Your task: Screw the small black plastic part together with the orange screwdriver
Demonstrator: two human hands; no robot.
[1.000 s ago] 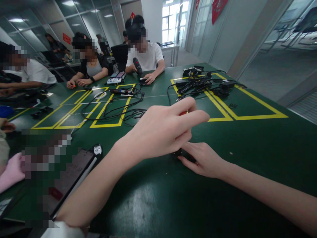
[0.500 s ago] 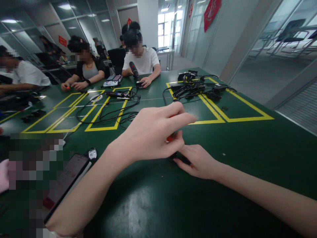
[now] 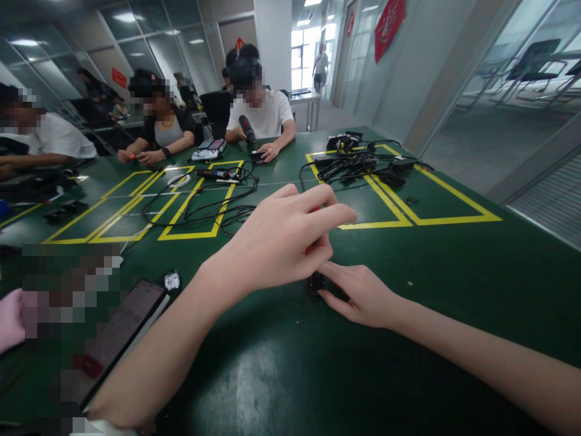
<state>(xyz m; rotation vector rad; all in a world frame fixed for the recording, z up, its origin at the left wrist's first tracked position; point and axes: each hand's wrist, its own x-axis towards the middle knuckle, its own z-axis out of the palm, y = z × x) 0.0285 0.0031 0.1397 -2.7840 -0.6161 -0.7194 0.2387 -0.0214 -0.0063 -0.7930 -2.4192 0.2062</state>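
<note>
My left hand (image 3: pixel 285 239) is raised over the table, its fingers curled round a mostly hidden red object (image 3: pixel 310 249). Only a sliver of red shows between the fingers, so its kind is unclear. Just below and to the right, my right hand (image 3: pixel 361 293) rests low on the green tabletop (image 3: pixel 385 369). Its thumb and fingers pinch a small, dark, rounded part (image 3: pixel 315 283) against the table. The left fingers sit directly above that part and cover its top.
A phone (image 3: pixel 124 336) lies left of my forearm, beside a small round device (image 3: pixel 172 280). Black cables (image 3: pixel 218 209) and a pen-like tool (image 3: pixel 215 174) lie ahead. More tangled cables (image 3: pixel 358 163) are at the far right. Across the table a person (image 3: pixel 261 115) holds a black power tool (image 3: pixel 247 128).
The view has shifted slightly. My left fingers have flexed and turned, showing more red midway and less now. My right hand stays on the dark part. Someone now appears by the far window.
</note>
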